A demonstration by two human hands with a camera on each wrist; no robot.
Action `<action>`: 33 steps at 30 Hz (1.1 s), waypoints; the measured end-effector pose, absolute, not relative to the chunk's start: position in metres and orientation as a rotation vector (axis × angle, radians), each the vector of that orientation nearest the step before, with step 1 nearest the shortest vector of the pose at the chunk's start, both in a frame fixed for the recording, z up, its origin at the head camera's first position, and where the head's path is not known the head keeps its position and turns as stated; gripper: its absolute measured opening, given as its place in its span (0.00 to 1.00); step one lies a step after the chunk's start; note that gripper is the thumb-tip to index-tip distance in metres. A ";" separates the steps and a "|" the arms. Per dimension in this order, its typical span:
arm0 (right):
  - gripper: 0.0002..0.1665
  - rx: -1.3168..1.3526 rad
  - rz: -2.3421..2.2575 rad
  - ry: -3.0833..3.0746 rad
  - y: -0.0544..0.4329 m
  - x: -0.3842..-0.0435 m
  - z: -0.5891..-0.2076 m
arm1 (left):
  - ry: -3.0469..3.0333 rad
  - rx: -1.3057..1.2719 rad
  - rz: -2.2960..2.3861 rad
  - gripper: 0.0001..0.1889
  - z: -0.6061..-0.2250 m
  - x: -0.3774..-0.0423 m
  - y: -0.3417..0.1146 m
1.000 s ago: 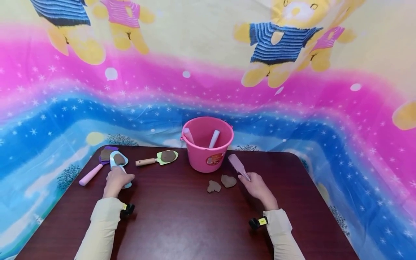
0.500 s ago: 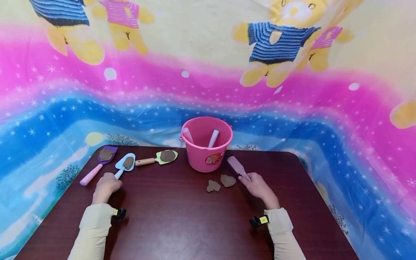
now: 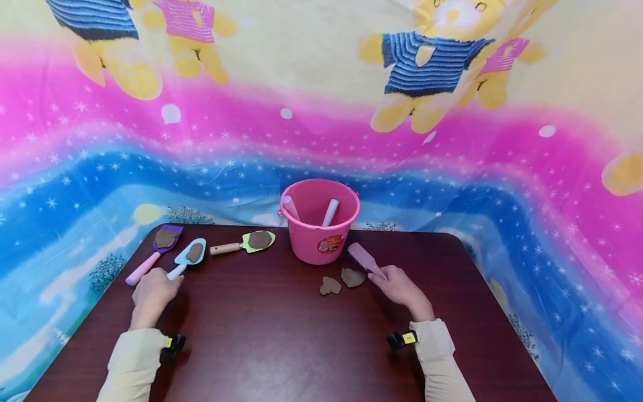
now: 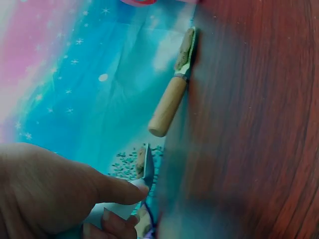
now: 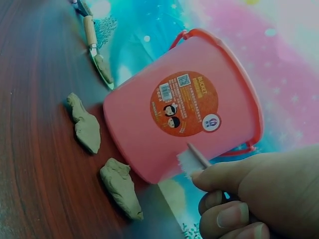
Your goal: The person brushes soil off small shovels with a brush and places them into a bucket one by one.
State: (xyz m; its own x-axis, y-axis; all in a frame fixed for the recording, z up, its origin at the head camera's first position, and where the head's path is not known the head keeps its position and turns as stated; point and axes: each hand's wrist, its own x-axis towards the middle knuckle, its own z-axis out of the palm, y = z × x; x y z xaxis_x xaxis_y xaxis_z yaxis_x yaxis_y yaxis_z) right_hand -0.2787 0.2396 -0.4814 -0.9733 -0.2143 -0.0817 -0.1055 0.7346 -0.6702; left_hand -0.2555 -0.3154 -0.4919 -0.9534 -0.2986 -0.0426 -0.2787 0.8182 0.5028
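The left hand [image 3: 156,287] curls round the handle of a light blue trowel [image 3: 185,261] near the table's left edge; a lump of brown clay [image 3: 194,252] sits on its blade (whether the blade touches the table, I cannot tell). The right hand [image 3: 399,286] pinches the narrow handle of a pink brush [image 3: 364,257] on the table's right half, its bristled end pointing toward the bucket. Just beside the brush, two flat clay pieces [image 3: 353,277] lie on the table [image 3: 276,346], near each other. Beyond them a pink bucket [image 3: 318,245] stands upright by the far edge, about its middle, with a pale pink handle [image 3: 290,207] and a whitish handle [image 3: 330,213] leaning inside. Left of it, along the far edge, lies a green trowel [image 3: 243,244] with a wooden handle, bearing clay. A purple shovel [image 3: 158,252], also loaded with clay, lies by the far left corner. A teddy-bear-printed cloth [image 3: 281,145] hangs behind.
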 end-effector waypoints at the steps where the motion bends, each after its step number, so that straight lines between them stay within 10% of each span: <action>1: 0.22 -0.254 -1.055 2.775 0.239 -0.278 -0.480 | -2.952 0.472 -0.807 0.19 -0.491 -0.254 -0.316; 33: 0.12 -0.659 -1.024 2.691 0.179 -0.240 -0.444 | -2.992 -0.418 -0.804 0.07 -0.449 -0.228 -0.185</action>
State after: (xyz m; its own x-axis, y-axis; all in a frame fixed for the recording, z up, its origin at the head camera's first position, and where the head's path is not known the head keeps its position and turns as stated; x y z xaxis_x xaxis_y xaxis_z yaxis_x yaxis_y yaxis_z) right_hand -0.2405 0.1793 -0.4439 -0.8838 -0.4676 -0.0172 -0.3379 0.6633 -0.6678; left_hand -0.2277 -0.1852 -0.4492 -0.9642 0.2518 0.0832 0.2596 0.8321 0.4901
